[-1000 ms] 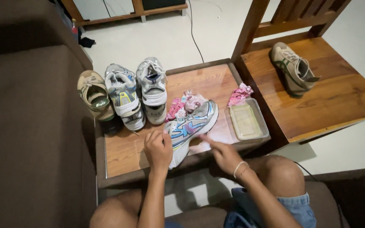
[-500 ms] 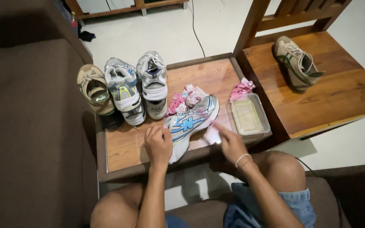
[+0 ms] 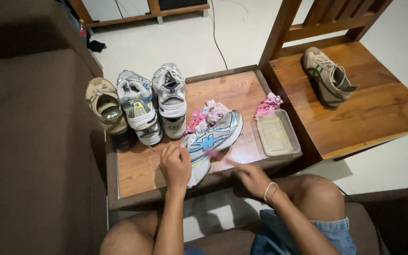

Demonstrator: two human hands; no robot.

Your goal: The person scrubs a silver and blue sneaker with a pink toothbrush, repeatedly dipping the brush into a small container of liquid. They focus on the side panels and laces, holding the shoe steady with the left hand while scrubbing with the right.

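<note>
On the small wooden table (image 3: 142, 172) a silver sneaker with blue trim (image 3: 211, 141) lies tilted on its side near the front edge. The left hand (image 3: 175, 165) grips its heel end, fingers curled around it. The right hand (image 3: 250, 177) reaches toward the sneaker's side with fingers stretched out; whether it holds anything, I cannot tell. Behind the sneaker sit pink cloths (image 3: 208, 115); just right, a clear plastic tray (image 3: 276, 135).
</note>
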